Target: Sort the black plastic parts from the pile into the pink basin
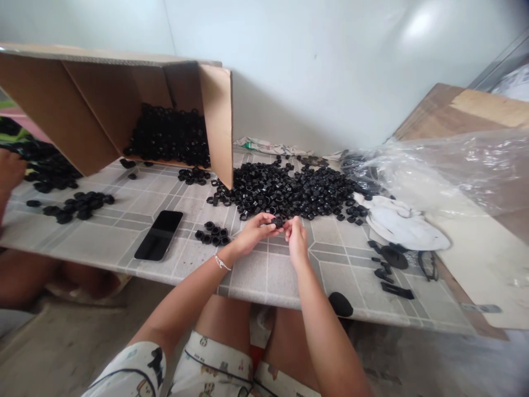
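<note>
My left hand pinches a small round black plastic part between thumb and fingers, just in front of the big pile. Close beside it, my right hand has its fingers closed at the part's right side; its fingertips partly cover the spot. Behind both hands spreads a wide pile of loose black plastic rings. To the left of my left wrist sits a small cluster of black parts, grouped on the table.
A cardboard box lies on its side with many black rings inside. A phone lies at left. Another person's hand is at the far left near more black parts. White cloth and plastic film are at right.
</note>
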`<state>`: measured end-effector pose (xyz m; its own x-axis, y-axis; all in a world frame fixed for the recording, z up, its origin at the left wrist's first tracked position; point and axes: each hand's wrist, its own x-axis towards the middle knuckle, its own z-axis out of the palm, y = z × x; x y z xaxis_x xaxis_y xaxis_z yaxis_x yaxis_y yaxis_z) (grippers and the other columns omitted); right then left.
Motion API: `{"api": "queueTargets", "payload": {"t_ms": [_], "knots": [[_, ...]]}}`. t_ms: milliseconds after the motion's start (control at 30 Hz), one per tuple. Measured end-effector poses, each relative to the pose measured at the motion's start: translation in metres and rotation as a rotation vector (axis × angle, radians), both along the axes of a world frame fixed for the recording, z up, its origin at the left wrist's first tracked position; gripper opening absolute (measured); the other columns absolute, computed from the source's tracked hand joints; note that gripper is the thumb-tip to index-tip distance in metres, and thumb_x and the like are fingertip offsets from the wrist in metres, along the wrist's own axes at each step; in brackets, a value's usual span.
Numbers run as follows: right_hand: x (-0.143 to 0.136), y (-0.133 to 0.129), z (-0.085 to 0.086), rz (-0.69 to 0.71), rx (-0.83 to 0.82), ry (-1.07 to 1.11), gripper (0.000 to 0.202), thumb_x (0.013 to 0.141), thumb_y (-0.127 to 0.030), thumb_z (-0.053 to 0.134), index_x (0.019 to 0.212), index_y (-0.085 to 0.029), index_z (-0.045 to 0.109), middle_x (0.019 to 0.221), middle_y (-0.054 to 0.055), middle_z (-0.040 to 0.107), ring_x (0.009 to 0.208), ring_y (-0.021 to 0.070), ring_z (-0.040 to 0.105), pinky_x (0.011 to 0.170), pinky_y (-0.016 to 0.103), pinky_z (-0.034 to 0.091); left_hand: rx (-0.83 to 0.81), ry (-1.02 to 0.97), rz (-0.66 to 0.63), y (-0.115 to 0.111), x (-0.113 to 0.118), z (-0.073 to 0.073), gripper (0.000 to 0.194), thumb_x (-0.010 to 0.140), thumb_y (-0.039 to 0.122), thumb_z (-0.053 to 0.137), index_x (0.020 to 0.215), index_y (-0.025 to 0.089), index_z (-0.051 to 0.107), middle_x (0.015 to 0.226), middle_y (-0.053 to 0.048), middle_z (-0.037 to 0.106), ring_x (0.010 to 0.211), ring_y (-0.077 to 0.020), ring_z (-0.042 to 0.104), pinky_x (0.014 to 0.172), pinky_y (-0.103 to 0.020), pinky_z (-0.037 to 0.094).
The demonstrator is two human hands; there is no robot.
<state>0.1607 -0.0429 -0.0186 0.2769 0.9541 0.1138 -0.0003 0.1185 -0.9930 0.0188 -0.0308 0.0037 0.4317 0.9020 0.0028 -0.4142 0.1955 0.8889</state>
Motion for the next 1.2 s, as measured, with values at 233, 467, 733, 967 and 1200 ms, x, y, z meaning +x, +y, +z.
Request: {"api": "queueTargets", "payload": {"t_ms": [233, 467, 733, 967, 1200], "knots": [[-0.001, 0.001, 0.004, 0.015, 0.031, 0.178, 0.046, 0.077, -0.061, 0.051, 0.072, -0.019, 0.068, 0.056, -0.003, 0.047, 0.049, 0.0087, 0.038, 0.05, 0.026, 0.03, -0.072, -0.093, 0.05, 0.004, -0.003, 0.0, 0.039, 0.07, 0.023, 0.078, 0.099, 0.015, 0.054, 0.087, -0.001, 0.063, 0.084, -0.0151, 0.068, 0.091, -0.035, 0.05], [0.0, 0.001, 0.005, 0.089, 0.031, 0.194, 0.042, 0.075, -0.06, 0.054, 0.082, -0.021, 0.069, 0.057, -0.004, 0.042, 0.05, 0.0089, 0.037, 0.05, 0.025, 0.031, -0.06, -0.07, 0.074, 0.004, -0.002, 0.001, 0.033, 0.073, 0.021, 0.075, 0.098, 0.015, 0.053, 0.088, -0.001, 0.063, 0.085, -0.015, 0.069, 0.091, -0.035, 0.051], [0.001, -0.001, 0.01, 0.164, 0.034, 0.24, 0.04, 0.074, -0.06, 0.057, 0.075, -0.022, 0.065, 0.059, -0.004, 0.041, 0.05, 0.009, 0.037, 0.05, 0.026, 0.031, -0.04, -0.043, 0.129, 0.006, -0.003, -0.001, 0.035, 0.071, 0.023, 0.076, 0.094, 0.015, 0.052, 0.088, 0.001, 0.061, 0.084, -0.0146, 0.069, 0.093, -0.038, 0.049], [0.001, -0.002, 0.014, 0.162, 0.018, 0.338, 0.037, 0.077, -0.058, 0.056, 0.074, -0.021, 0.064, 0.056, -0.005, 0.039, 0.046, 0.0077, 0.035, 0.048, 0.026, 0.03, 0.001, -0.001, 0.146, 0.006, -0.003, -0.002, 0.038, 0.069, 0.027, 0.078, 0.091, 0.015, 0.05, 0.091, 0.001, 0.059, 0.084, -0.0158, 0.069, 0.093, -0.039, 0.049], [0.003, 0.002, 0.008, 0.097, -0.011, 0.279, 0.046, 0.076, -0.063, 0.051, 0.056, -0.021, 0.048, 0.049, -0.005, 0.033, 0.045, 0.0091, 0.033, 0.047, 0.026, 0.028, 0.028, 0.075, 0.242, 0.009, -0.003, -0.006, 0.035, 0.072, 0.027, 0.075, 0.092, 0.016, 0.048, 0.094, 0.001, 0.057, 0.085, -0.0139, 0.067, 0.092, -0.039, 0.049]]}}
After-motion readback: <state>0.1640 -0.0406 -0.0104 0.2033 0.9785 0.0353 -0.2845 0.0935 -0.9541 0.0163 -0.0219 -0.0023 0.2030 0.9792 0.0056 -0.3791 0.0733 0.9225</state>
